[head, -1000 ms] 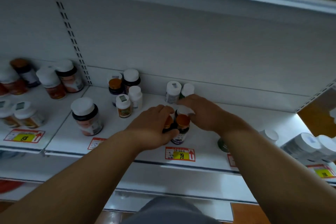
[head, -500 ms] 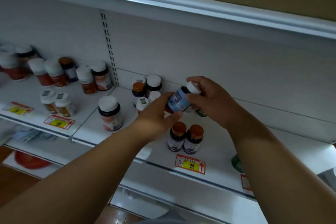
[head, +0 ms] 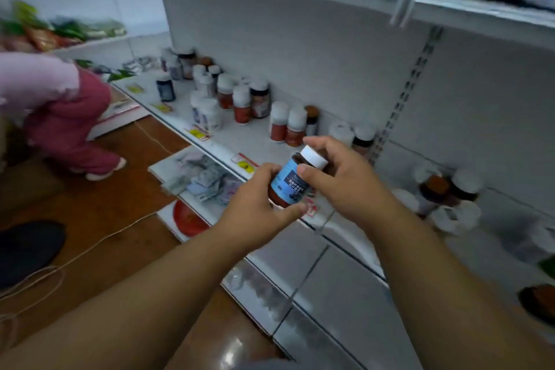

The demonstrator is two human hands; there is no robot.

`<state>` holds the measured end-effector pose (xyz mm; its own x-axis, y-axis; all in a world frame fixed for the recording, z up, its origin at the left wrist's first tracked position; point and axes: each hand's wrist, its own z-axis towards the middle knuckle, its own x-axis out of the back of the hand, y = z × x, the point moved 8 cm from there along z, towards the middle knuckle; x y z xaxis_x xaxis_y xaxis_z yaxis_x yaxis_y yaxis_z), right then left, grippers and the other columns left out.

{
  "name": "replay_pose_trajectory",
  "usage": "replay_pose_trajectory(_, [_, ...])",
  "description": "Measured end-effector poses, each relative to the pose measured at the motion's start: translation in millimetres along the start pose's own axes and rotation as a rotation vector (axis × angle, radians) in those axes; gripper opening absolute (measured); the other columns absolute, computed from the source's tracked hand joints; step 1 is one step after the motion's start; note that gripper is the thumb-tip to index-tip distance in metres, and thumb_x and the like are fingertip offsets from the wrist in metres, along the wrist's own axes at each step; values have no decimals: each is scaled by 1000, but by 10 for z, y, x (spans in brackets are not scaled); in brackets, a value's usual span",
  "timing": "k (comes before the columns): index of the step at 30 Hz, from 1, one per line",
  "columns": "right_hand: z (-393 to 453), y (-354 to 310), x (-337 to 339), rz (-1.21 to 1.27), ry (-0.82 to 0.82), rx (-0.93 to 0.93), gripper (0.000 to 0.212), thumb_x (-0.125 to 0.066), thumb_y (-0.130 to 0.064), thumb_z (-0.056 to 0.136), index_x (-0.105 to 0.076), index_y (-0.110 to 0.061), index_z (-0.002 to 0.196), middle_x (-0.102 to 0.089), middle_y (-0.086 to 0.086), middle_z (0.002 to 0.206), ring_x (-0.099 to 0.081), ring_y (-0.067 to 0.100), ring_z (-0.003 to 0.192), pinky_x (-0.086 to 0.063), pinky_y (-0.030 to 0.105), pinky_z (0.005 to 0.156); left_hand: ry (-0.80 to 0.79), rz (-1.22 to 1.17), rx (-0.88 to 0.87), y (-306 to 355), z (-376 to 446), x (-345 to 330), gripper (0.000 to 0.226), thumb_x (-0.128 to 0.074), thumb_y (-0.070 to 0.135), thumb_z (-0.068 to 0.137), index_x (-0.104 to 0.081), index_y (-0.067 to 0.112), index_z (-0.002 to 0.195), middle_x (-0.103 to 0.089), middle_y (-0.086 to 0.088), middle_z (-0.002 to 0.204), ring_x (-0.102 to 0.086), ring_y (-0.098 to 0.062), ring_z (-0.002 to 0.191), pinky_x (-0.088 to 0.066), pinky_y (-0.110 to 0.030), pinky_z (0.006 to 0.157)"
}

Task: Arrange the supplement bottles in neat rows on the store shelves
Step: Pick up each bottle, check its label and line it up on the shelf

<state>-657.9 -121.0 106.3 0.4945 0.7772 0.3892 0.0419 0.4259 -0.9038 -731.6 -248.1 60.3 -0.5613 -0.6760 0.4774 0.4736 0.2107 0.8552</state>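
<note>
A bottle (head: 295, 179) with a blue label and white cap is held tilted in both hands, in front of the shelf (head: 258, 137) and off its surface. The left hand (head: 258, 207) is curled round the bottle's lower part, thumb across the base. The right hand (head: 342, 177) is closed on its upper part, thumb laid on the label and fingers behind the cap. Other bottles (head: 240, 99) are stood in loose groups along the shelf to the far left, and more (head: 447, 198), blurred, are seen to the right. A person in pink (head: 60, 111) is seen at the far left, on the wooden floor (head: 99, 207).
</note>
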Motion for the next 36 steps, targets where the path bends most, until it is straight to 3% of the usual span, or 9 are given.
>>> replay_pose_trajectory(5, [651,-301,-1071,-25,-121,48,37,-71,-37,81,-58,-40,115,-65,-14,109,-64,3,99,-54,39,90,52,26,130,-703,78,1017,54,-71,65,62,-44,50,106,-63,20,94,-62,3,81,-57,-25,71])
replay_pose_trajectory(7, [901,-398,-1376,-59,-150,77,30,-68,-38,85,-55,-52,108,-65,-22,103,-63,-3,94,-54,27,84,82,32,141,-930,207,1322,56,-72,64,63,-45,47,109,-63,19,97,-62,3,82,-58,-33,74])
replay_pose_trajectory(10, [1345,-466,-1754,-122,-170,128,30,-62,-42,86,-52,-50,113,-63,-26,99,-60,-11,88,-46,7,69,105,34,151,-1278,509,1648,57,-75,58,67,-43,47,113,-61,22,101,-59,7,87,-57,-28,77])
replay_pose_trajectory(16, [2430,-493,-2388,-174,-147,182,47,-63,-45,81,-53,-36,126,-62,-15,111,-62,0,93,-56,33,82,138,69,225,-1919,1195,2296,69,-75,55,70,-37,44,126,-57,20,101,-60,2,84,-53,-22,68])
replay_pose_trajectory(20, [3086,-593,-2685,-243,-122,189,44,-59,-48,81,-47,-42,123,-59,-17,106,-60,-1,88,-55,28,75,133,128,229,-2208,1666,2777,72,-72,58,71,-34,45,132,-53,22,106,-57,2,88,-47,-15,64])
replay_pose_trajectory(24, [3623,-536,-2975,-300,-98,150,42,-55,-45,82,-42,-46,121,-57,-14,107,-59,9,81,-57,36,68,106,142,242,-2612,2108,3012,70,-71,56,74,-35,42,133,-52,23,105,-55,2,87,-45,-14,66])
replay_pose_trajectory(28, [4044,-238,-3185,-470,3,41,42,-60,-41,85,-43,-43,124,-56,-10,121,-57,14,100,-50,32,82,68,475,116,-2931,2686,3278,61,-65,60,77,-43,36,129,-55,17,108,-52,-1,88,-47,-20,71])
replay_pose_trajectory(32, [4303,153,-3433,-574,61,-162,50,-64,-39,86,-43,-37,131,-53,-5,132,-55,19,113,-44,29,88,80,674,-235,-3024,3373,3539,55,-71,51,75,-57,20,119,-57,-4,108,-53,-25,96,-47,-39,80])
replay_pose_trajectory(36, [4448,331,-3626,-602,99,-315,57,-63,-35,89,-38,-32,140,-45,-1,143,-49,21,124,-42,33,99,-162,819,-439,-3134,3930,3463,78,-74,53,70,-41,30,137,-38,-10,144,-37,-34,127,-37,-47,99])
